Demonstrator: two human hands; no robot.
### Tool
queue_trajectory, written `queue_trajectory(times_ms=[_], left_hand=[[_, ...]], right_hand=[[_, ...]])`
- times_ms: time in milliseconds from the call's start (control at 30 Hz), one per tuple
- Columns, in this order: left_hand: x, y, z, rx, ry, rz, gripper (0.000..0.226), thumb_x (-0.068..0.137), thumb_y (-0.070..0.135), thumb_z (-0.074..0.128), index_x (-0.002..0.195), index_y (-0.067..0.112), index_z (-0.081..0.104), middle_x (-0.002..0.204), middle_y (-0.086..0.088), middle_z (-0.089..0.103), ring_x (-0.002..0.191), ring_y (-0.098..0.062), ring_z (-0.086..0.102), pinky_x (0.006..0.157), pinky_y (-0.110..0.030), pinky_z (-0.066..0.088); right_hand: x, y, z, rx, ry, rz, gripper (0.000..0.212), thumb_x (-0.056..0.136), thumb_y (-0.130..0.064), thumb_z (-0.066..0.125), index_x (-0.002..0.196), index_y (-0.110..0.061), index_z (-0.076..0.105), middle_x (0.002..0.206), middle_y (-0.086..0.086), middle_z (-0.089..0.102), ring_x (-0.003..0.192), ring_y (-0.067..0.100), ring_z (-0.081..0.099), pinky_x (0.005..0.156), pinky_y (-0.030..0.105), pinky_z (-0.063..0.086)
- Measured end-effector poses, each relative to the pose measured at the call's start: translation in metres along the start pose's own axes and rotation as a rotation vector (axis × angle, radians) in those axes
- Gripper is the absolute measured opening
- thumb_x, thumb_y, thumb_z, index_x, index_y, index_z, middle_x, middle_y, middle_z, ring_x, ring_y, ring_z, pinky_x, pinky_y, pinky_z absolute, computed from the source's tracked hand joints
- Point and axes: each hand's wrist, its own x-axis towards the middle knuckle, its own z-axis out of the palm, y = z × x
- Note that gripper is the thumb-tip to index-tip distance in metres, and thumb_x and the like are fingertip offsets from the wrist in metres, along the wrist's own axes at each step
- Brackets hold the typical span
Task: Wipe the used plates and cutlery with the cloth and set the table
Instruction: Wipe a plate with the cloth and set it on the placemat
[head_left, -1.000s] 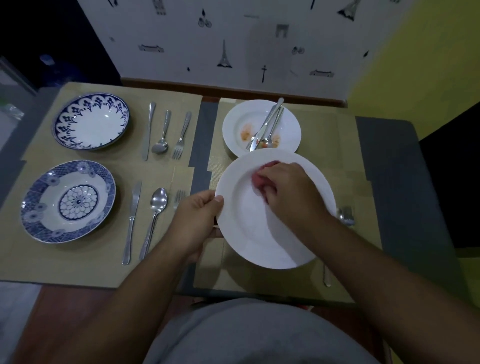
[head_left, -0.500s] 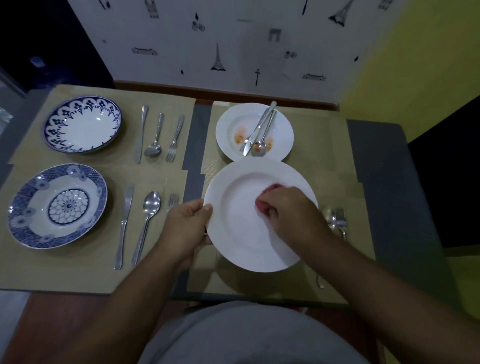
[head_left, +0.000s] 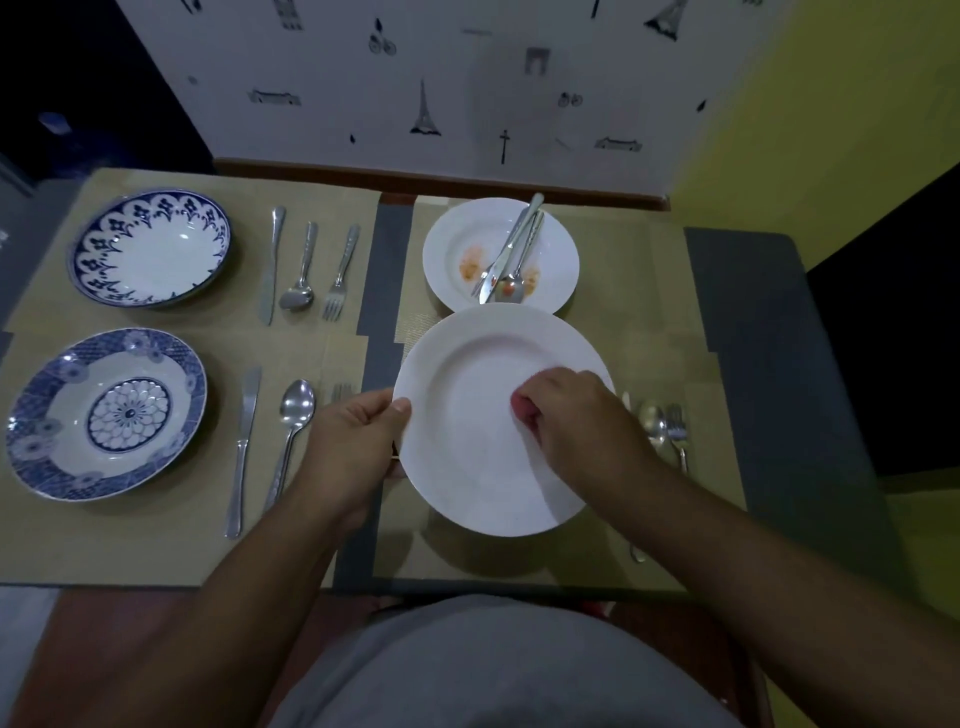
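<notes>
Head view shows the left hand (head_left: 358, 441) closed on the left rim of a large white plate (head_left: 467, 467), thumb on top, holding it tilted above the placemat on the table (head_left: 753, 338). Right hand (head_left: 571, 415) is bunched around a pink cloth (head_left: 521, 408), pressing it onto the plate's inner face. Just behind sits a stained white plate (head_left: 452, 249) carrying used cutlery (head_left: 511, 254). No readable writing shows.

White plate (head_left: 467, 467) was tilted, wiped w/ pink cloth (head_left: 521, 410); dirty plate (head_left: 452, 249) behind held stained cutlery (head_left: 511, 254).
</notes>
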Motion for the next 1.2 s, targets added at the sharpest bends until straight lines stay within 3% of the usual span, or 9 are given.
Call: queue_trajectory(times_ms=[200, 300, 500, 600, 700, 767, 867, 1033, 1200], left_hand=[[-0.004, -0.005, 0.004, 0.076, 0.015, 0.009, 0.025, 0.103, 0.019, 0.053, 0.117, 0.02, 0.073, 0.096, 0.001, 0.079, 0.082, -0.017, 0.075, 0.056, -0.025, 0.058], [-0.001, 0.0, -0.002, 0.105, 0.013, 0.009, 0.023, 0.103, 0.02, 0.053, 0.115, 0.02, 0.073, 0.096, 0.0, 0.078, 0.088, -0.021, 0.074, 0.063, -0.032, 0.059], [0.001, 0.008, -0.004, 0.121, -0.004, 0.047, 0.022, 0.103, 0.019, 0.053, 0.111, 0.02, 0.073, 0.096, 0.001, 0.077, 0.088, -0.019, 0.073, 0.062, -0.029, 0.058], [0.001, 0.007, 0.004, 0.048, 0.031, 0.028, 0.021, 0.103, 0.018, 0.053, 0.108, 0.022, 0.072, 0.091, 0.005, 0.078, 0.086, -0.017, 0.074, 0.065, -0.034, 0.062], [0.0, 0.007, 0.011, 0.074, 0.029, 0.06, 0.022, 0.103, 0.017, 0.052, 0.11, 0.021, 0.073, 0.09, 0.002, 0.078, 0.081, -0.017, 0.074, 0.067, -0.039, 0.063], [-0.001, 0.007, 0.012, 0.085, 0.031, 0.057, 0.022, 0.104, 0.017, 0.051, 0.102, 0.022, 0.073, 0.088, 0.001, 0.077, 0.079, -0.018, 0.074, 0.064, -0.036, 0.062], [0.004, 0.006, 0.003, 0.073, 0.071, -0.006, 0.022, 0.104, 0.02, 0.051, 0.096, 0.023, 0.072, 0.095, -0.002, 0.076, 0.089, -0.023, 0.073, 0.068, -0.038, 0.063], [0.002, 0.009, 0.009, 0.06, 0.081, -0.004, 0.024, 0.103, 0.019, 0.052, 0.092, 0.023, 0.073, 0.093, -0.006, 0.076, 0.09, -0.029, 0.073, 0.076, -0.048, 0.061], [0.0, 0.008, 0.016, 0.047, 0.066, -0.017, 0.026, 0.103, 0.019, 0.052, 0.089, 0.022, 0.073, 0.094, -0.009, 0.076, 0.085, -0.027, 0.073, 0.067, -0.042, 0.063]], right_hand=[[-0.039, -0.032, 0.026, 0.127, -0.265, -0.078, 0.021, 0.081, -0.009, 0.063, 0.084, -0.028, 0.067, 0.09, -0.007, 0.061, 0.082, 0.013, 0.054, 0.076, 0.032, 0.054], [-0.028, -0.028, 0.022, 0.049, -0.246, -0.068, 0.017, 0.082, -0.011, 0.065, 0.088, -0.026, 0.071, 0.093, -0.003, 0.059, 0.083, 0.017, 0.057, 0.074, 0.035, 0.054], [0.002, -0.005, -0.006, -0.118, -0.153, 0.059, 0.016, 0.084, -0.012, 0.063, 0.093, -0.022, 0.07, 0.09, 0.001, 0.061, 0.083, 0.02, 0.056, 0.073, 0.036, 0.055], [-0.009, -0.019, 0.0, 0.029, -0.257, 0.12, 0.018, 0.081, -0.011, 0.062, 0.082, -0.027, 0.071, 0.085, -0.004, 0.057, 0.078, 0.017, 0.057, 0.072, 0.03, 0.053], [-0.022, -0.05, 0.014, 0.214, -0.337, 0.076, 0.019, 0.083, -0.013, 0.062, 0.088, -0.026, 0.074, 0.094, -0.003, 0.062, 0.086, 0.017, 0.059, 0.085, 0.03, 0.052], [-0.024, -0.058, 0.015, 0.27, -0.287, 0.006, 0.018, 0.089, -0.019, 0.06, 0.097, -0.025, 0.074, 0.103, -0.002, 0.065, 0.093, 0.017, 0.058, 0.092, 0.027, 0.048], [-0.026, -0.038, 0.014, 0.256, -0.22, -0.114, 0.019, 0.086, -0.013, 0.058, 0.09, -0.027, 0.071, 0.097, -0.006, 0.067, 0.089, 0.012, 0.057, 0.086, 0.026, 0.049], [-0.029, -0.009, 0.019, 0.176, -0.176, -0.051, 0.022, 0.082, -0.01, 0.055, 0.084, -0.03, 0.066, 0.087, -0.009, 0.065, 0.082, 0.011, 0.057, 0.076, 0.034, 0.051], [-0.027, -0.054, 0.015, 0.324, -0.161, -0.084, 0.021, 0.093, -0.018, 0.059, 0.111, -0.018, 0.071, 0.114, 0.001, 0.069, 0.101, 0.017, 0.06, 0.1, 0.03, 0.045]])
